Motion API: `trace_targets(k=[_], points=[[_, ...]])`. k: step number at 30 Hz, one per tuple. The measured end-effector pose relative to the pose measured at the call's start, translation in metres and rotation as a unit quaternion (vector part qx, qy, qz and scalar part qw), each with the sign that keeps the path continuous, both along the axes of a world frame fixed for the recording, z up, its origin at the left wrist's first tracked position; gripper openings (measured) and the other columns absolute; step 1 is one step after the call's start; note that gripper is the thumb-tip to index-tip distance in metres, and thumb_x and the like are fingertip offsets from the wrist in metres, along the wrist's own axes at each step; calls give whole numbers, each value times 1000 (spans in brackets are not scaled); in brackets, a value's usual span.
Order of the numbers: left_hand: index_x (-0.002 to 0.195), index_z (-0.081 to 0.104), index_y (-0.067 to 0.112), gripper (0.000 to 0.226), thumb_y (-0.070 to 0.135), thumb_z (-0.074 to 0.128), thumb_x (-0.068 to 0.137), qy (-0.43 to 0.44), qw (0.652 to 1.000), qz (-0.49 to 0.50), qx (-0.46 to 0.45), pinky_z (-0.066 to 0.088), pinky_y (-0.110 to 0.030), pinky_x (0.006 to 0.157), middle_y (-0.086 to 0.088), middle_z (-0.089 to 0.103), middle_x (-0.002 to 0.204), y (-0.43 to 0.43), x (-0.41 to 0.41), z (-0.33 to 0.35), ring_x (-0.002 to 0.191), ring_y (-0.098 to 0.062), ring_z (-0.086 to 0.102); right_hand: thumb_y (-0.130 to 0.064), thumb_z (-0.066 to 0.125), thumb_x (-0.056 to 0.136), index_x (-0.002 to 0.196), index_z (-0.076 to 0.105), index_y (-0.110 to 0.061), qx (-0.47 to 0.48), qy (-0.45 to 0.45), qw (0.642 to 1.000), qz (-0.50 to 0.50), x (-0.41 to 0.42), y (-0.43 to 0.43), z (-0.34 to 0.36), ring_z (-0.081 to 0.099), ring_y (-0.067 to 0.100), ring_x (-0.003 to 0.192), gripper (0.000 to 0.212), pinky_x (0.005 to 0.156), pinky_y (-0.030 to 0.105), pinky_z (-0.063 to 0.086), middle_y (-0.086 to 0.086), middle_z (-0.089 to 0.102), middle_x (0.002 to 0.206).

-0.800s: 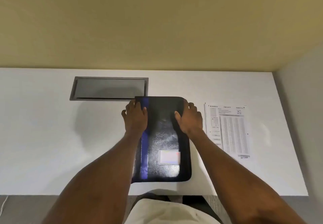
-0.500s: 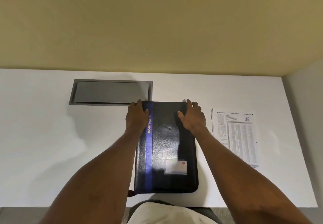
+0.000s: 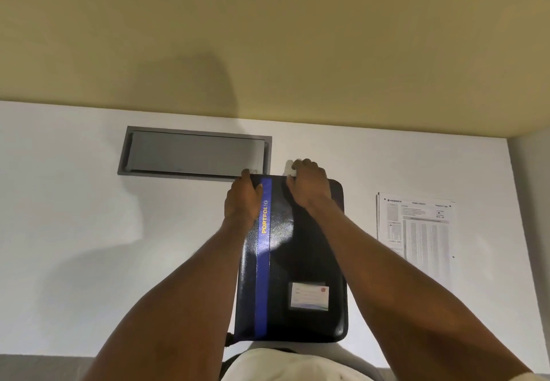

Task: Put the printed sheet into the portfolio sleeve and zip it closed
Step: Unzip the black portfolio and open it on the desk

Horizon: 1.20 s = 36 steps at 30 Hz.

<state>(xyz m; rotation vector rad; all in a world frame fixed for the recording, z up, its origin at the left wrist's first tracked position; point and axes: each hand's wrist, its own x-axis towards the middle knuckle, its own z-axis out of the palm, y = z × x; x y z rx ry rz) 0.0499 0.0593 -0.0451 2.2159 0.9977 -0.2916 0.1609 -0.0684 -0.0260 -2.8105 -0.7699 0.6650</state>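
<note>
A black portfolio sleeve (image 3: 300, 261) with a blue stripe and a label lies closed on the white desk (image 3: 89, 246), right in front of me. My left hand (image 3: 242, 197) rests flat on its far left corner. My right hand (image 3: 308, 182) curls over the far edge near the middle, fingers bent at something small and pale there; what it pinches is hidden. The printed sheet (image 3: 416, 231) lies flat on the desk, to the right of the sleeve and apart from it.
A grey cable hatch (image 3: 193, 151) is set into the desk behind the sleeve at the left. A yellow wall rises behind the desk, and a grey partition (image 3: 532, 217) closes the right side. The sleeve's near edge overhangs the desk front.
My right hand has moved left along the far edge of the sleeve, from its right corner to near the middle, and has curled. The left hand has stayed at the left corner.
</note>
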Motion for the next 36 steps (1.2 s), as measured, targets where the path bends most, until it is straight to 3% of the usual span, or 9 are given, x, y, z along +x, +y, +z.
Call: trace_targets(k=[4,8,12,17,19,23,29,32,36], points=[[129,52,9,32,27,55,103,-12,1000,-4,-21,57,-48,93,-18,68,121,4,3,-2,108,-38,67,-16,49,102,129,64,-12,64,30,995,64,1,30,0,59,34,117,32,99,42,44,13,64,128],[118,50,9,24,25,57,102,-20,999,8,-45,57,-51,90,-18,68,116,7,6,-1,104,-38,68,-9,52,99,134,66,-18,53,55,988,131,6,52,0,60,34,120,39,101,41,48,13,64,133],[116,49,11,24,23,59,99,-40,997,25,-57,57,-50,87,-15,69,112,9,10,4,101,-38,68,-5,58,89,112,76,-21,29,69,981,181,11,67,-2,66,38,105,33,77,32,41,13,69,114],[125,49,11,35,28,61,97,-53,996,27,-60,58,-52,90,-15,69,117,7,7,8,104,-37,69,2,60,85,123,72,-29,5,116,973,197,21,78,-1,67,34,108,50,91,36,52,7,72,123],[126,48,11,37,29,62,97,-61,996,20,-60,58,-52,90,-15,69,115,6,5,8,103,-36,69,1,62,87,123,71,-26,-10,134,971,199,26,81,-3,67,33,110,45,93,35,51,8,71,124],[114,48,14,27,26,63,96,-77,996,12,-49,60,-51,85,-12,69,105,7,2,10,94,-33,70,0,62,90,111,75,-15,-6,164,969,187,30,80,-5,68,30,104,29,95,38,54,8,73,116],[111,48,13,25,26,63,96,-86,995,7,-49,59,-50,84,-13,68,102,6,2,13,93,-33,69,4,58,88,94,78,-8,50,192,975,102,32,81,-6,70,25,93,24,82,31,53,6,76,100],[116,49,11,29,26,64,97,-93,994,6,-53,60,-49,87,-13,70,106,6,2,13,94,-31,70,6,57,88,93,77,-9,59,206,973,83,30,81,-6,69,26,93,25,87,35,57,8,75,104],[115,50,10,28,25,65,97,-96,994,-1,-51,62,-46,85,-13,70,103,6,2,12,89,-30,72,-3,67,91,104,79,-7,50,224,973,19,32,82,-7,70,26,105,18,89,28,53,10,76,113]])
